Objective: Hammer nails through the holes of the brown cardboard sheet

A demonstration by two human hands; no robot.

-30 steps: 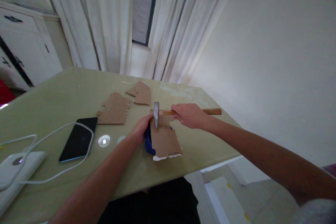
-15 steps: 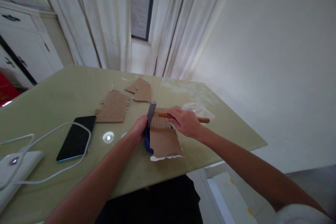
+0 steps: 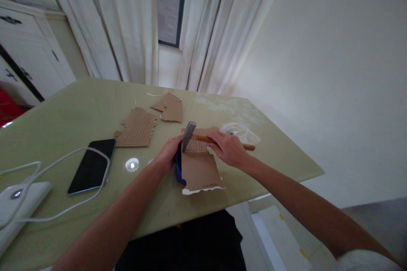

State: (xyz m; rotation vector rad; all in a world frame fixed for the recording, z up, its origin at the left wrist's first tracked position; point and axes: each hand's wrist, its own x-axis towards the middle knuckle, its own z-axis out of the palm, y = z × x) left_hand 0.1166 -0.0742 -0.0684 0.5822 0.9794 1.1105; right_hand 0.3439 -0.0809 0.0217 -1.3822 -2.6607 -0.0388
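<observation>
Since the earlier frame the hammer point(image 3: 188, 134) has tipped head-down, right hand point(image 3: 226, 148) fingers wrapped around its handle, left hand point(image 3: 168, 155) fingers seemingly pinching something unseen against the perforated cardboard point(image 3: 199, 165), so a short, square tap seems next.

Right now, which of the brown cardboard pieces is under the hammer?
The nearest brown cardboard piece, resting on a blue object between both hands; the other two lie untouched farther back.
</observation>
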